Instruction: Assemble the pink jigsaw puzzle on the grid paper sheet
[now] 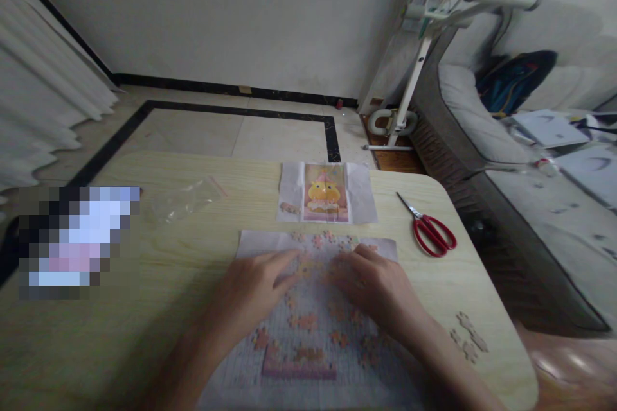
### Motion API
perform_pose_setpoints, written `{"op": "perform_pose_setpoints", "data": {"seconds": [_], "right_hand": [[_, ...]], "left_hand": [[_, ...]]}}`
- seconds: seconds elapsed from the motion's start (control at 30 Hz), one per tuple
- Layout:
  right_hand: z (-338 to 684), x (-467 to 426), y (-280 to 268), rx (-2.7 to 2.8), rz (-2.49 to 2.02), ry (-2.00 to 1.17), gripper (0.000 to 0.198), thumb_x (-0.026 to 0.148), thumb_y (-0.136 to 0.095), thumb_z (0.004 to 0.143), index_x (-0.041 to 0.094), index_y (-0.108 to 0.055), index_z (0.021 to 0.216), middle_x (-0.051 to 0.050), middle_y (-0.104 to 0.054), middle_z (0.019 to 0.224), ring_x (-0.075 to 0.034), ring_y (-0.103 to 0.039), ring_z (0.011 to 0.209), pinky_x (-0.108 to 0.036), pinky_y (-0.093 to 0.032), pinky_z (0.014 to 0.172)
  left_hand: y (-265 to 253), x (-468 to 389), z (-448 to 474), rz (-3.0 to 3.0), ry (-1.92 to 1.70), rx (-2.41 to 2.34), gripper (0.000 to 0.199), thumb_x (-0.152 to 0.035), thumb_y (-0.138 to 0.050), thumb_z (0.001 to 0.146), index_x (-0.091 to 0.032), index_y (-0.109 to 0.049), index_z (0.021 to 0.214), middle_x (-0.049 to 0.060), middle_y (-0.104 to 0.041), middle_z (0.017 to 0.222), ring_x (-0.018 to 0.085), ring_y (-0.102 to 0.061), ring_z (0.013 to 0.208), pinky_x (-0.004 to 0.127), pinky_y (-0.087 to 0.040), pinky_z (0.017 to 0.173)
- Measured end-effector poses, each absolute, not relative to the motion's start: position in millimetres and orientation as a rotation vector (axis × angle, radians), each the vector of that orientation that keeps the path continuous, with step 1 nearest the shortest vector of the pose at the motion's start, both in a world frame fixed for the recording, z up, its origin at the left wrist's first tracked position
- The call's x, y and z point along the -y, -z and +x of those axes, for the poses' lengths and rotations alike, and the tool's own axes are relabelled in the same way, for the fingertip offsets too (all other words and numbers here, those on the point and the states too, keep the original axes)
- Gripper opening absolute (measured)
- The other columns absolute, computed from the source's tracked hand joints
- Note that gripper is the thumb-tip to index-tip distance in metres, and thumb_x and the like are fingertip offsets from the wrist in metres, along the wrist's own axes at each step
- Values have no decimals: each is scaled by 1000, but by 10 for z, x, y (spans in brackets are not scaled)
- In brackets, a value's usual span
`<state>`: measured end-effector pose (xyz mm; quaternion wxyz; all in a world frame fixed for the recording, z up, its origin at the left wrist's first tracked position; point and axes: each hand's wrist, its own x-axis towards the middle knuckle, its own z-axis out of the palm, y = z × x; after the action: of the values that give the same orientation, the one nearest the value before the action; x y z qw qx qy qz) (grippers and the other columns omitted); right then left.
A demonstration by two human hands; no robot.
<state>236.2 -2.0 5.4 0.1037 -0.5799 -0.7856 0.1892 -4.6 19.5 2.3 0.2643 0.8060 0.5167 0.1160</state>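
Note:
My left hand (263, 275) rests over a white sheet (226, 372), its index finger and thumb apart beside a yellow cluster of jigsaw puzzle pieces (304, 267). Across that cluster, my right hand (371, 276) has its fingers curled together, the tips blurred, so anything in them is hidden. Below the hands, a pink puzzle strip (299, 369) is joined along the bottom with a few pieces above it. Loose orange and pink pieces (303, 321) lie about the sheet. Beyond it, a printed picture (326, 192) shows a yellow cartoon figure.
Red-handled scissors (434, 235) lie at the right, with several grey pieces (468, 337) nearer me. A clear plastic bag (187, 199) and a pixelated bright patch (81, 237) are at the left. Past the wooden table (168, 308) stands a sofa (482, 135) beside a white metal frame (412, 87).

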Motion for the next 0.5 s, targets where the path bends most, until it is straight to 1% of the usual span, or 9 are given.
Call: {"op": "perform_pose_setpoints", "data": {"seconds": [0.1,0.2,0.27,0.37,0.5], "right_hand": [[2333,32,-90,2313,-1702,-633,12,33,-58,92,24,-65,91,-2,-61,85,-15,-58,67,-27,-37,58],[2297,40,-90,2315,-1667,-688,14,32,-56,94,23,-64,87,-2,-59,84,-12,-56,63,-25,-36,56],[2279,43,-72,2320,-1641,-670,15,30,-55,94,22,-63,84,-2,-58,82,-11,-53,60,-25,-35,54],[2266,49,-47,2328,-1616,-624,20,28,-51,95,21,-60,78,-1,-56,77,-10,-48,55,-24,-31,51],[2264,54,-41,2329,-1600,-594,23,29,-50,96,20,-58,76,-1,-55,75,-9,-47,54,-24,-30,51]], "left_hand": [[-16,-190,-51,2185,-356,-1376,31,-32,-63,92,-28,-66,122,4,-75,109,23,-73,90,35,-59,78],[-4,-175,-43,2177,-401,-1295,31,-35,-60,94,-32,-64,125,1,-73,115,21,-72,94,33,-59,81],[0,-168,-38,2169,-401,-1270,32,-36,-58,95,-36,-62,127,-2,-72,117,20,-72,96,33,-58,82],[0,-171,-39,2173,-380,-1266,32,-34,-58,96,-38,-61,128,-4,-72,116,20,-72,96,34,-59,81],[2,-181,-44,2168,-382,-1272,34,-34,-57,96,-40,-59,129,-4,-72,116,19,-72,96,34,-59,81]]}}
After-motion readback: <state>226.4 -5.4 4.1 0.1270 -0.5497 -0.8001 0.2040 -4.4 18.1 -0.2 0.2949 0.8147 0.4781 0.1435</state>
